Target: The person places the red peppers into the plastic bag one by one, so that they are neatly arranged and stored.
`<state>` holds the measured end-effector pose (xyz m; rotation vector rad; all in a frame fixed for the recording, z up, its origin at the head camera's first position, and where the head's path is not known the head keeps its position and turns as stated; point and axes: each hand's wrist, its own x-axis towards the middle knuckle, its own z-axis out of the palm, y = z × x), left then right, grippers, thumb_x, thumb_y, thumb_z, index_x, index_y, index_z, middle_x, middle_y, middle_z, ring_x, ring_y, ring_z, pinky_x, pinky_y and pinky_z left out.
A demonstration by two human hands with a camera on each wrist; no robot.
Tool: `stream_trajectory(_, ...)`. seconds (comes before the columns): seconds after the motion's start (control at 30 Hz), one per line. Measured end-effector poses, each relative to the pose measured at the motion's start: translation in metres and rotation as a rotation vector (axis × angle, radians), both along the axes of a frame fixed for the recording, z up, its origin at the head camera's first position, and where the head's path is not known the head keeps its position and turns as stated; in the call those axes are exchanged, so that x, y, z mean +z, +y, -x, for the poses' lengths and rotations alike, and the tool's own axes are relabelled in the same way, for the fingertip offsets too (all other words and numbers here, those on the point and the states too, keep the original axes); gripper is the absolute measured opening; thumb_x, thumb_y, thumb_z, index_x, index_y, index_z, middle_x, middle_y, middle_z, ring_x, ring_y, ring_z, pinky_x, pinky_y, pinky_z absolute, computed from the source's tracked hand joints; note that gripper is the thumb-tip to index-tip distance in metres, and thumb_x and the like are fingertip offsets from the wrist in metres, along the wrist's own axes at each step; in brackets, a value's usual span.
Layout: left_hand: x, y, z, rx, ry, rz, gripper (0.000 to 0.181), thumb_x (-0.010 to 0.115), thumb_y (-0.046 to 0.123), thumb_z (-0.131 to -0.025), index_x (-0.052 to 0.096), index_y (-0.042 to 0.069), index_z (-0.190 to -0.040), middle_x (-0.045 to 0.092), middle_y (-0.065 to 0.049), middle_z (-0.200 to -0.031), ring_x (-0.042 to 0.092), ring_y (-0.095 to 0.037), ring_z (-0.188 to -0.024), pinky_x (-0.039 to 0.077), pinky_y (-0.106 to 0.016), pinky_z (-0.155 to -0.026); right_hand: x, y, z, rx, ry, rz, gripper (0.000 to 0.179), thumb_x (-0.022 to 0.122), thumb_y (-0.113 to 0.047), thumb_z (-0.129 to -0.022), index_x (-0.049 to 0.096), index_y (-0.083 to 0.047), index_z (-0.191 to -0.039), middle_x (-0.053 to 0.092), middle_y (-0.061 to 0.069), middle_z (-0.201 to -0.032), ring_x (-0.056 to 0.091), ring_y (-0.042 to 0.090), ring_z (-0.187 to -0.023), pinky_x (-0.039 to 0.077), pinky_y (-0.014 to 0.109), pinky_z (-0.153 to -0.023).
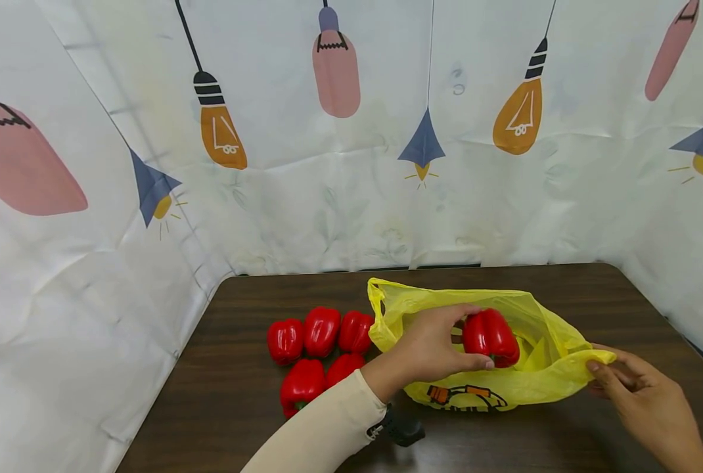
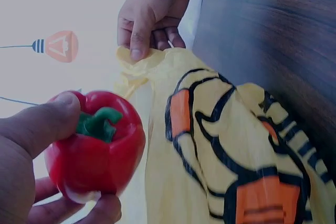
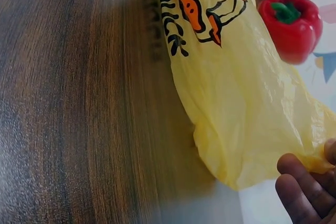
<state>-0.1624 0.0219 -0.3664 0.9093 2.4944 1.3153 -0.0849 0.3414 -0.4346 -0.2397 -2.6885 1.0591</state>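
My left hand [image 1: 434, 348] grips a glossy red bell pepper [image 1: 491, 337] between thumb and fingers, over the mouth of a yellow plastic bag [image 1: 555, 384]. In the left wrist view the pepper's green stem [image 2: 100, 124] faces the camera. The bag lies on the table with its mouth spread and a printed orange and black design on its front. At the bag's right edge, my right hand [image 1: 644, 387] pinches the rim between thumb and fingers. What lies deep inside the bag is hidden.
Several red bell peppers [image 1: 322, 332] sit grouped on the dark wooden table [image 1: 209, 407], left of the bag, partly covered by my left forearm. A bag handle loop [image 1: 376, 295] stands up at the left. Behind the table hangs a printed white curtain [image 1: 304, 210].
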Motion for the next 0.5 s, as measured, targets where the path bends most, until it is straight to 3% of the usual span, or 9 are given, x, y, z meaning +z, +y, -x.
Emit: stream_trajectory(0.5, -0.012, 0.023, 0.002, 0.048, 0.044, 0.067, 0.074, 0.088, 0.034, -0.082, 0.054, 0.019, -0.146, 0.061, 0.013, -0.132, 0.059, -0.001, -0.108, 0.051, -0.013, -0.075, 0.000, -0.004, 0.000, 0.015, 0.014, 0.015, 0.055, 0.058, -0.037, -0.106, 0.054, 0.006, -0.140, 0.074, 0.022, -0.104, 0.069, 0.003, -0.066, 0.056, 0.030, -0.052)
